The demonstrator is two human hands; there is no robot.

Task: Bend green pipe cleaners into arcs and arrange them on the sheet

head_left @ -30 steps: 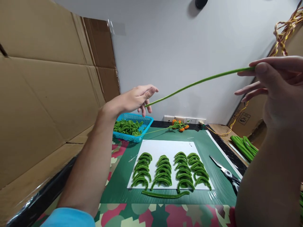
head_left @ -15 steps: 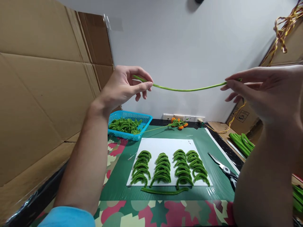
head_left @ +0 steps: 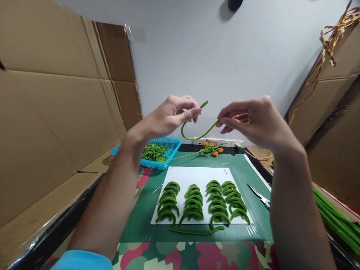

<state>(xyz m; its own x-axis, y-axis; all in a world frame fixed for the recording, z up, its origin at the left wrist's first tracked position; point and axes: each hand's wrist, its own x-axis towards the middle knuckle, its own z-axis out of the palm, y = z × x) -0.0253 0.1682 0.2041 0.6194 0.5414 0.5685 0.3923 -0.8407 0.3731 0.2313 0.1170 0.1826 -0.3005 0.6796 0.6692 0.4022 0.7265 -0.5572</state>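
A fuzzy green pipe cleaner [head_left: 194,138] is held up in the air and bent into a loose loop. My left hand [head_left: 182,111] pinches it near one end, which sticks up past the fingertips. The other end is pinched by my right hand [head_left: 240,116], close beside the left. Below, a white sheet of paper [head_left: 202,173] carries rows of curved green pipe cleaner pieces [head_left: 194,202]. One nearly straight green pipe cleaner [head_left: 197,231] lies along the paper's front edge.
A blue basket [head_left: 176,148] with bent green pieces stands at the back left. Orange flowers on green stems [head_left: 213,149] lie behind the paper on the green mat [head_left: 250,168]. Scissors [head_left: 260,195] rest at right, partly behind my forearm. Long green stems [head_left: 334,219] lie far right.
My hands have come together and a little lower. The pipe cleaner, stretched in a shallow sag before, is now curled into a loop between them.
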